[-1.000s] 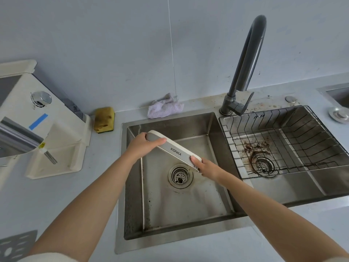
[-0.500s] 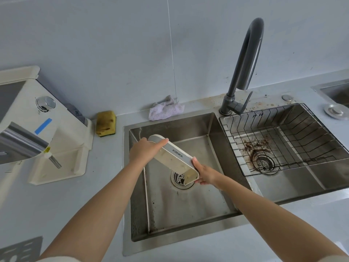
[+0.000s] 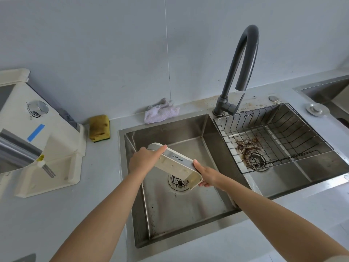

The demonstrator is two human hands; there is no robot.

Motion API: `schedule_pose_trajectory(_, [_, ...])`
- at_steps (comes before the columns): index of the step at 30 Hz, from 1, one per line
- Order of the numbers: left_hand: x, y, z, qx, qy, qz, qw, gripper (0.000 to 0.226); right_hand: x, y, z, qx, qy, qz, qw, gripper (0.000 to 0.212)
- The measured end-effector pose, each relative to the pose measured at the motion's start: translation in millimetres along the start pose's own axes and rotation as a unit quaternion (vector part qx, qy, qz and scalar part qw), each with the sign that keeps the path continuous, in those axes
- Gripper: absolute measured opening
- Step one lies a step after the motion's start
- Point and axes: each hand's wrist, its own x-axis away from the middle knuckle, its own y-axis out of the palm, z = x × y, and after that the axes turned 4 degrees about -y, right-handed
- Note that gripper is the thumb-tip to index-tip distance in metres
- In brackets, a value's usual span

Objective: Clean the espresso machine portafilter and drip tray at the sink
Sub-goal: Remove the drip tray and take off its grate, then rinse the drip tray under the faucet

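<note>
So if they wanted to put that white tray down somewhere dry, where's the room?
Bare counter lies between the espresso machine and the left sink basin, in front of the sponge. The near edge is free too. The back ledge is crowded: cloth, faucet. The wire basket fills the right basin.

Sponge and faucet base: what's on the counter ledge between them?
Head view: only a crumpled pale cloth lies between the sponge and the faucet base; the rest of that ledge is bare.

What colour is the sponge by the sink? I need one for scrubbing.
Yellow sponge with a green underside, stained; head view.
</note>
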Motion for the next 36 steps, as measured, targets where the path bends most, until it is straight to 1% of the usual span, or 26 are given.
schedule_pose_trajectory(3, [-2.0, -0.6, -6.3, -0.001, 0.002, -0.009, 1.000, 0.088, 2.6, 0.5, -4.5, 0.029, -0.006, 0.008, 1.000, 0.073])
schedule_pose_trajectory(6, [-2.7, -0.1, -11.3, 0.013, 0.007, -0.010, 1.000, 0.087, 2.6, -1.2, -5.9, 0.054, -0.018, 0.025, 0.998, 0.072])
schedule_pose_trajectory(9, [1.8, 2.4, -12.8, 0.090, 0.012, -0.004, 0.996, 0.075, 3.1, -5.7, -7.0, 0.058, -0.040, 0.040, 0.997, 0.062])
schedule_pose_trajectory(12, [7.2, 5.1, -11.0, 0.168, 0.036, -0.019, 0.985, 0.060, 3.9, -14.0, -4.7, 0.064, -0.052, 0.060, 0.995, 0.061])
schedule_pose_trajectory(14, [9.5, 8.3, -11.6, 0.220, 0.036, -0.038, 0.974, 0.056, 4.1, -22.1, -1.6, 0.056, -0.054, 0.067, 0.995, 0.063])
schedule_pose_trajectory(16, [12.0, 16.0, -13.0, 0.271, 0.026, -0.054, 0.961, 0.053, 5.7, -32.7, 1.9, 0.046, -0.070, 0.058, 0.995, 0.060])
schedule_pose_trajectory(17, [14.1, 21.1, -13.5, 0.302, 0.018, -0.060, 0.951, 0.050, 7.9, -38.6, 3.0, 0.044, -0.084, 0.053, 0.994, 0.059])
schedule_pose_trajectory(18, [17.6, 26.4, -12.6, 0.349, 0.003, -0.068, 0.934, 0.045, 11.0, -44.5, 3.7, 0.041, -0.096, 0.048, 0.993, 0.060])
schedule_pose_trajectory(21, [27.4, 41.3, -7.6, 0.525, -0.060, -0.091, 0.844, 0.039, 14.6, -61.7, 10.4, 0.057, -0.141, 0.032, 0.988, 0.074])
schedule_pose_trajectory(23, [29.1, 48.5, -3.9, 0.594, -0.086, -0.099, 0.794, 0.044, 15.6, -72.2, 15.4, 0.090, -0.168, 0.031, 0.981, 0.087])
schedule_pose_trajectory(24, [29.0, 51.9, -1.1, 0.618, -0.095, -0.103, 0.774, 0.043, 15.2, -77.4, 18.3, 0.108, -0.181, 0.033, 0.977, 0.091])
schedule_pose_trajectory(25, [29.6, 55.1, 3.0, 0.634, -0.102, -0.110, 0.759, 0.037, 13.7, -83.1, 21.7, 0.121, -0.196, 0.033, 0.973, 0.093])
schedule_pose_trajectory(27, [33.1, 61.0, 12.7, 0.644, -0.111, -0.127, 0.746, 0.017, 12.2, -94.6, 26.4, 0.133, -0.225, 0.032, 0.965, 0.094])
schedule_pose_trajectory(28, [35.8, 63.6, 18.2, 0.647, -0.113, -0.130, 0.743, 0.011, 11.6, -100.6, 28.5, 0.132, -0.236, 0.030, 0.962, 0.095])
schedule_pose_trajectory(30, [38.8, 67.2, 26.3, 0.659, -0.109, -0.131, 0.732, 0.013, 11.0, -114.4, 32.1, 0.103, -0.247, 0.014, 0.963, 0.098])
schedule_pose_trajectory(32, [40.4, 68.4, 32.6, 0.682, -0.103, -0.125, 0.714, 0.016, 12.2, -132.4, 29.7, 0.026, -0.237, 0.006, 0.971, 0.097])
schedule_pose_trajectory(33, [40.6, 68.6, 35.8, 0.692, -0.100, -0.121, 0.705, 0.016, 12.1, -143.6, 25.8, -0.032, -0.228, 0.017, 0.973, 0.095])
schedule_pose_trajectory(36, [42.1, 67.9, 47.6, 0.711, -0.080, -0.111, 0.690, 0.015, 7.7, -183.6, 4.6, -0.207, -0.182, 0.094, 0.957, 0.083])
